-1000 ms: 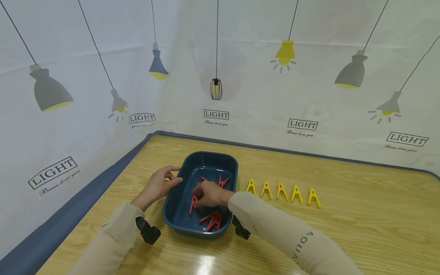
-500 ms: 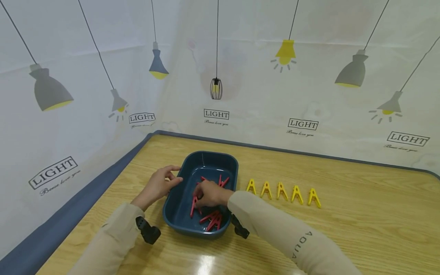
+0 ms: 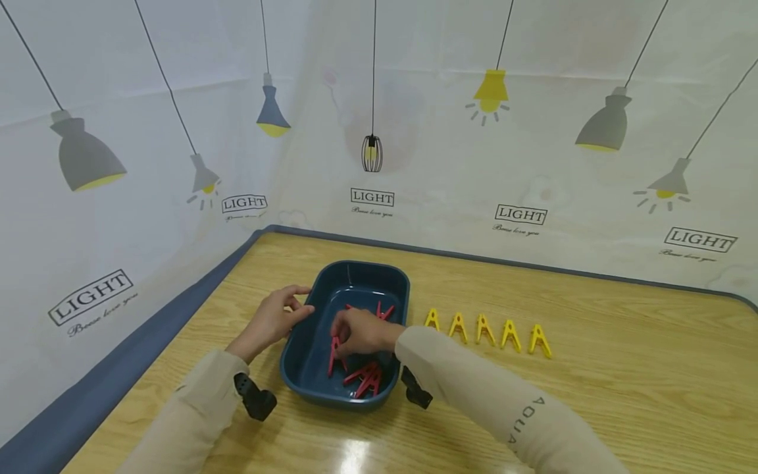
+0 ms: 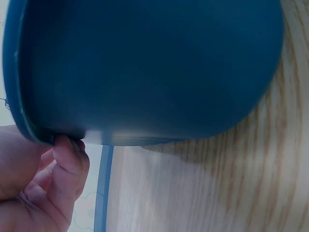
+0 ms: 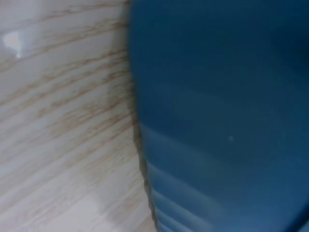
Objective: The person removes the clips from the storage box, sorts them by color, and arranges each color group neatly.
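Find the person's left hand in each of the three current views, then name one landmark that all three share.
Head: left of centre, the left hand is at the left rim of the blue tub.
Left wrist: lower left corner, at the tub's rim.
Right wrist: not in it.
Shared landmark: the blue tub, near centre in head, across the top in left wrist, filling the right side in right wrist.

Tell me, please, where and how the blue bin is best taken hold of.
Likely the long-side rims of the blue bin, one hand from each side: it sits upright, longer than wide; the left hand pinches its left rim; yellow clips lie beyond the right.
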{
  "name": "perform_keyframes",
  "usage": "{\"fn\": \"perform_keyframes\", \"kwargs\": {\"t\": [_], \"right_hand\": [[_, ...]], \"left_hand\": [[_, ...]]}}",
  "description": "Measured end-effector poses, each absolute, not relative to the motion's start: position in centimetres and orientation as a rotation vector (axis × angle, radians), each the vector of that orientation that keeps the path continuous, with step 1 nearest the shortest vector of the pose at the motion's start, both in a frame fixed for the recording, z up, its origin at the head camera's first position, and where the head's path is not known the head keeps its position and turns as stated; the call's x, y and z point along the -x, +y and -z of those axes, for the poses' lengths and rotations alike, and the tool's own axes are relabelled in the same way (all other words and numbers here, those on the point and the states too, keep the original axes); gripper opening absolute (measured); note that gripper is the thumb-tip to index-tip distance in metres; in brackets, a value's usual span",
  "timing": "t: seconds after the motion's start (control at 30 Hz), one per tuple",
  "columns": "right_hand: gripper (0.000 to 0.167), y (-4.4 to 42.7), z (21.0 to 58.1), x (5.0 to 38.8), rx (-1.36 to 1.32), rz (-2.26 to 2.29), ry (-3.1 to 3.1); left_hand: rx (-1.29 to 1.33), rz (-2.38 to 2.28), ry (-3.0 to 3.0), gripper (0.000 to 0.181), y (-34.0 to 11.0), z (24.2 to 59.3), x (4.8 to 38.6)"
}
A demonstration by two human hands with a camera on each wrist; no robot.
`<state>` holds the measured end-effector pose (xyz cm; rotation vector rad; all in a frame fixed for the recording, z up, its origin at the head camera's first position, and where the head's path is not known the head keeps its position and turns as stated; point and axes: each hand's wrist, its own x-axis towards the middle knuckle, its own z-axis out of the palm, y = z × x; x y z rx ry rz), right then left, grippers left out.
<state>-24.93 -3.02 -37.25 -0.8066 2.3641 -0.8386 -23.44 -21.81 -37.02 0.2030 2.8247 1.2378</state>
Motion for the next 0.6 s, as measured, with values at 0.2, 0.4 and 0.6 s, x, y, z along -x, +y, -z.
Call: {"fn": "perform_keyframes", "kwargs": {"t": [0.2, 0.4, 0.6], "right_hand": [[0.017, -2.6, 36.3, 24.7, 0.87, 0.939, 2.281], [0.014, -1.5, 35.0, 24.7, 0.97, 1.042, 2.231], [0.016, 0.2, 33.5, 24.7, 1.013, 1.093, 2.243]], "left_hand": [[-0.212, -1.245, 2.823, 0.041, -21.8, 37.1, 23.5], [-0.198, -1.237, 2.822, 0.042, -21.8, 37.1, 23.5], [-0.203, -1.234, 2.831, 0.042, -21.8, 37.2, 23.5]]}}
